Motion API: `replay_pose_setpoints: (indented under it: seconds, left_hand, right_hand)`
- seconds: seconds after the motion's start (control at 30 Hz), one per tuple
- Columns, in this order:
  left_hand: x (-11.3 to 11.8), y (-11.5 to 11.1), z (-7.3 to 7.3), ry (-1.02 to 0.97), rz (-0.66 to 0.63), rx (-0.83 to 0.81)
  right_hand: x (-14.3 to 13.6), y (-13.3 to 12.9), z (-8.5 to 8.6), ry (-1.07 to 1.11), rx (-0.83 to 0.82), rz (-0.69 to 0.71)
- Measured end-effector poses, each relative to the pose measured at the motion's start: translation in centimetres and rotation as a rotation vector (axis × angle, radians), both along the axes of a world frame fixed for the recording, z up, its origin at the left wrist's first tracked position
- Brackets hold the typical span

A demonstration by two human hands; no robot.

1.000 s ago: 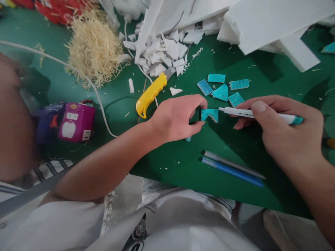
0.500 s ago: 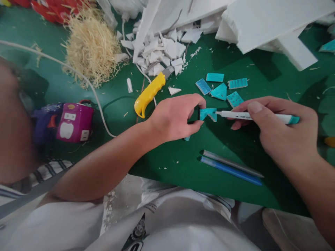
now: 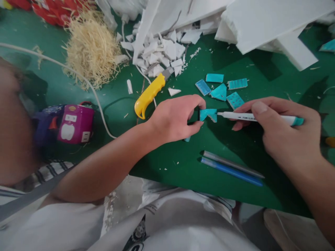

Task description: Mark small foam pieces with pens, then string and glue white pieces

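Note:
Between the thumb and fingers of my left hand (image 3: 178, 118) is a small notched turquoise piece (image 3: 208, 114), gripped at its left end. My right hand (image 3: 285, 129) is closed around a white marker (image 3: 244, 116) with a teal end, its tip pointing left at the piece's right edge. Several turquoise pieces, among them a triangular one (image 3: 219, 92) and a dotted one (image 3: 235, 100), lie just beyond my hands. Another small bit (image 3: 187, 138) shows partly under my left hand.
A yellow cutter (image 3: 149, 94) lies beyond my left wrist, near white foam scraps (image 3: 162, 50) and straw (image 3: 91, 48). Two pens, one blue (image 3: 231, 170), rest near the green table's (image 3: 157, 157) front edge. A cable (image 3: 91, 87) runs left, beside a purple object (image 3: 75, 123).
My right hand has moved slightly right with the marker, and the tip has drawn back a little from the notched piece. My left hand has barely moved.

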State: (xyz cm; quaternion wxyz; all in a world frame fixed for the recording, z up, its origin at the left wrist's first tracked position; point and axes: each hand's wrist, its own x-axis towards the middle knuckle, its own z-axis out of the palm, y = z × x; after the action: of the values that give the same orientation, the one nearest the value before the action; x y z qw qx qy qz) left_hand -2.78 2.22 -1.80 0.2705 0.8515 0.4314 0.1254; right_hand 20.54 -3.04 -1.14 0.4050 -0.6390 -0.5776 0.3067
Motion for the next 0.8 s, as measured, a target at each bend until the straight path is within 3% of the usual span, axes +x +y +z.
replay_pose_setpoints:
  seconds: [0.3,0.8]
  left_hand:
    - [0.02,-0.02,-0.04,-0.017,-0.003,0.007]
    - [-0.21,-0.11,-0.18,-0.039,-0.02,0.031]
  right_hand:
    - [-0.38,0.04,0.79,-0.011,-0.065,0.003]
    - [0.05,-0.16,0.35,0.05,-0.022,0.001]
